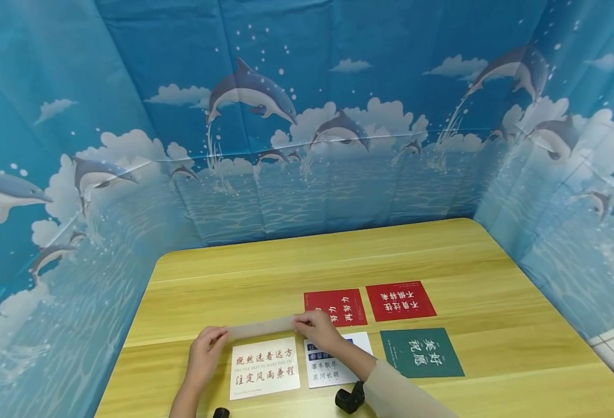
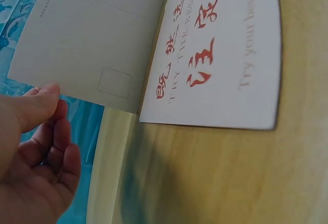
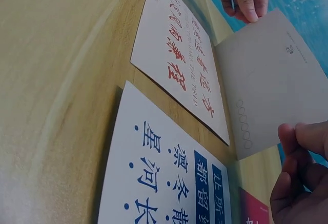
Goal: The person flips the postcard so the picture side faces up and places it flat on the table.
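Both hands hold one postcard (image 1: 261,329) on edge above the table, its pale back with a stamp box (image 2: 115,82) and a row of small ovals (image 3: 244,124) turned toward me. My left hand (image 1: 203,353) pinches one upper corner between thumb and index finger. At the opposite upper corner, my right hand (image 1: 319,331) pinches the card the same way. Its lower edge is close to the far edge of a white postcard with red writing (image 1: 265,368), which lies flat. Under the right forearm, a white postcard with blue writing (image 1: 327,374) is partly covered.
Two red postcards (image 1: 351,299) (image 1: 402,301) lie beyond the right hand, the nearer one partly hidden by it. A green postcard (image 1: 422,353) lies to the right on the wooden table (image 1: 223,278). A dolphin-print curtain (image 1: 338,191) hangs behind.
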Motion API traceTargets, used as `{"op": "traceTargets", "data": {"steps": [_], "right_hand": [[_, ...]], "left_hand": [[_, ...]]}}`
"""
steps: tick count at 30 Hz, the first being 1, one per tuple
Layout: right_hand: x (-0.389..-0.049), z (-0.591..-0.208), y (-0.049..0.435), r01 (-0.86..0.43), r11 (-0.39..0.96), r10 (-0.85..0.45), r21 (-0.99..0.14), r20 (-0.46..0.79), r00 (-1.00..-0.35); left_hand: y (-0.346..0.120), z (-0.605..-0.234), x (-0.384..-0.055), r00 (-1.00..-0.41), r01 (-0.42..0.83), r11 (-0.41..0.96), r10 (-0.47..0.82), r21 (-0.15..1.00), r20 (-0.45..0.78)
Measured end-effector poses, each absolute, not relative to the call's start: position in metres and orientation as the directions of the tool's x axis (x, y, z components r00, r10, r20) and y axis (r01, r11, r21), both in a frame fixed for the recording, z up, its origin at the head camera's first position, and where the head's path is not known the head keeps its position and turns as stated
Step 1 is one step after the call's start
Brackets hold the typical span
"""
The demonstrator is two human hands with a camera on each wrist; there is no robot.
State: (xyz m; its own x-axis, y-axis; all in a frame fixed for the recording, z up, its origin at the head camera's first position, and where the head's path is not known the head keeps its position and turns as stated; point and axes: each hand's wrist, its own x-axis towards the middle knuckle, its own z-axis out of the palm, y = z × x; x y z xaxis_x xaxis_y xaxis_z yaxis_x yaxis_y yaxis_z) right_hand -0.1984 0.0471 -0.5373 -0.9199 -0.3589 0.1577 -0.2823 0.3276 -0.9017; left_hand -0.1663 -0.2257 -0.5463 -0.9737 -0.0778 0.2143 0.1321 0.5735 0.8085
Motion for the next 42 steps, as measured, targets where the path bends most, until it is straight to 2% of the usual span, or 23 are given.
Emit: {"op": "traceTargets", "data": {"steps": [7, 12, 15, 29, 42], "right_hand": [[-0.196, -0.538, 0.049, -0.291, 0.304, -0.415, -0.907, 0.149, -0.898], [-0.194, -0.537, 0.05, -0.25, 0.311, -0.431, -0.917, 0.099, -0.897], [-0.196, -0.537, 0.051, -0.223, 0.315, -0.427, -0.922, 0.072, -0.901], [-0.203, -0.544, 0.05, -0.194, 0.306, -0.418, -0.932, 0.052, -0.907], [-0.223, -0.548, 0.046, -0.242, 0.421, -0.422, -0.874, 0.048, -0.906]], "left_hand": [[-0.228, -0.55, -0.157, -0.993, 0.054, 0.473, -0.071, 0.88, 0.1], [-0.231, -0.553, -0.154, -0.999, 0.029, 0.351, -0.016, 0.936, 0.037], [-0.232, -0.553, -0.156, -1.0, 0.019, 0.327, -0.003, 0.945, 0.021], [-0.234, -0.558, -0.172, -1.0, 0.022, 0.34, 0.02, 0.94, 0.016], [-0.232, -0.559, -0.191, -1.0, 0.023, 0.509, 0.005, 0.86, 0.024]]}}
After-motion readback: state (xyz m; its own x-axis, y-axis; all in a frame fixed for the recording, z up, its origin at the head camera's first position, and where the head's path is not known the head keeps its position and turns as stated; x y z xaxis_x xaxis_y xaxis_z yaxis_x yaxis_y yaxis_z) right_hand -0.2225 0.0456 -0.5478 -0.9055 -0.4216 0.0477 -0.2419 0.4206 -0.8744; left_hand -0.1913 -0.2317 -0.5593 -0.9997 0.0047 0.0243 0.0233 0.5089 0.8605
